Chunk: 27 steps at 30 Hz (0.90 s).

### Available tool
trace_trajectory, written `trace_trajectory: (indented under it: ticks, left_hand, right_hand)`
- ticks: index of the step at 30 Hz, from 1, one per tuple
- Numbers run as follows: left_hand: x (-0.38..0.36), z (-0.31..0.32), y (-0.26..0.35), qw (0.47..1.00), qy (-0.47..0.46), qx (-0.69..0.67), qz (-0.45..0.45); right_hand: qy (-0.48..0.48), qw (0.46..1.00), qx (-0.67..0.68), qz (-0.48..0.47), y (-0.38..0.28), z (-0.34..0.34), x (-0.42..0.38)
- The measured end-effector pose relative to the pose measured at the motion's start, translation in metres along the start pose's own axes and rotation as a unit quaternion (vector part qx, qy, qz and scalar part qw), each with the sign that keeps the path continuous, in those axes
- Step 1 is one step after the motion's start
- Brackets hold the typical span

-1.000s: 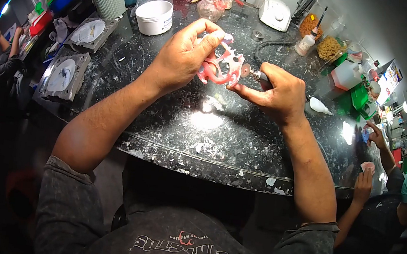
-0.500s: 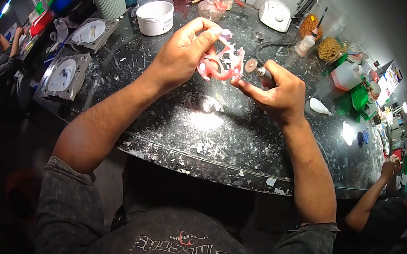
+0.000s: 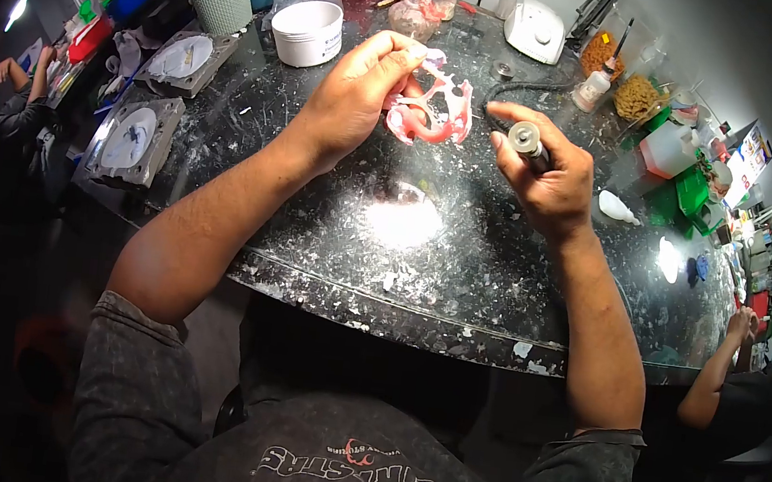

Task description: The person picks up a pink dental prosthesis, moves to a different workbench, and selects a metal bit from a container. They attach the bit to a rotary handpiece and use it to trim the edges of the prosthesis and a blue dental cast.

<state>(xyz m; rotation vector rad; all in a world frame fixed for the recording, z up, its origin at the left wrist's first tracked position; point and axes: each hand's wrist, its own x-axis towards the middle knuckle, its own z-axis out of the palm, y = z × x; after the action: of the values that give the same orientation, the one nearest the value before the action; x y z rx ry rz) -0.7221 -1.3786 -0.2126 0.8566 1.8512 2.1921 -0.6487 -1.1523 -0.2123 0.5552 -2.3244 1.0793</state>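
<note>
My left hand point(image 3: 356, 97) pinches a pink, curved piece with an open lattice shape point(image 3: 436, 124) by its upper left side, above the dark speckled table point(image 3: 350, 228). To the right of it, my right hand point(image 3: 548, 173) is wrapped round a rotary handpiece point(image 3: 528, 143), whose round metal end faces up. A gap separates the handpiece from the pink piece. A dark cord runs on the table behind my right hand. Bright light falls on the table below the pink piece.
A white tub point(image 3: 307, 33), two grey moulds point(image 3: 138, 142) and a tool cup point(image 3: 221, 3) stand left. Behind are a pink-stained jar point(image 3: 415, 13) and a white device point(image 3: 534, 33). Right are bottles point(image 3: 593, 89) and green containers point(image 3: 696, 198). Other people work at both sides.
My right hand has moved away from the pink piece and turned the handpiece, so its disc no longer shows and its round end faces the camera. The view has shifted slightly.
</note>
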Motion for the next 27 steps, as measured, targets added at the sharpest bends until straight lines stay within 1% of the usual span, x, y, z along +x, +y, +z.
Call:
trace_trajectory:
  ticks: [3,4,9,12,14,15,18,20,21,23,24,25,26,27]
  left_hand:
    - [-0.002,0.003,0.002,1.000,-0.019,0.000,-0.002]
    - [-0.003,0.004,0.003,0.999,-0.032,0.001,-0.002]
    - [-0.003,0.002,0.003,0.999,-0.047,0.024,0.006]
    - [-0.003,0.002,0.005,0.998,-0.053,0.032,0.019]
    - [-0.003,0.002,0.007,0.997,-0.057,0.035,0.024]
    - [-0.003,0.002,0.006,0.997,-0.063,0.029,0.033]
    - [-0.003,0.006,0.007,0.997,-0.059,0.018,0.039]
    - [-0.004,0.005,0.008,0.998,-0.047,0.016,0.036]
    - [-0.002,0.002,0.008,0.999,-0.035,0.012,0.036]
    - [0.001,-0.003,0.006,0.999,-0.021,0.009,0.036]
    - [0.002,-0.003,0.006,0.999,-0.008,0.023,0.044]
    - [0.003,-0.004,0.007,0.998,0.004,0.037,0.052]
    - [0.002,-0.002,0.008,0.999,-0.010,-0.011,0.042]
    - [0.001,0.000,0.007,0.999,-0.011,-0.011,0.042]
  right_hand:
    - [-0.013,0.999,0.033,-0.014,-0.002,0.004,0.000]
    - [-0.056,0.998,0.018,0.014,-0.003,0.000,-0.001]
    - [-0.063,0.996,0.059,-0.017,0.001,0.002,-0.001]
    - [-0.084,0.994,0.075,0.000,-0.002,-0.001,0.000]
    - [-0.101,0.992,0.056,0.049,-0.012,-0.004,0.000]
    - [-0.100,0.992,0.056,0.049,-0.011,-0.004,0.000]
    - [-0.088,0.995,0.048,0.019,-0.001,-0.001,-0.001]
    - [-0.026,0.999,0.026,-0.002,0.005,-0.003,0.000]
    - [-0.027,0.999,0.027,-0.004,0.009,-0.003,0.001]
    - [0.058,0.997,0.035,0.044,0.014,-0.004,0.002]
    - [0.052,0.996,0.010,0.065,0.011,-0.008,0.004]
    - [0.053,0.996,0.011,0.065,0.013,-0.009,0.004]
    - [0.061,0.996,0.009,0.070,0.018,-0.009,0.004]
    - [0.069,0.995,0.007,0.076,0.019,-0.008,0.004]
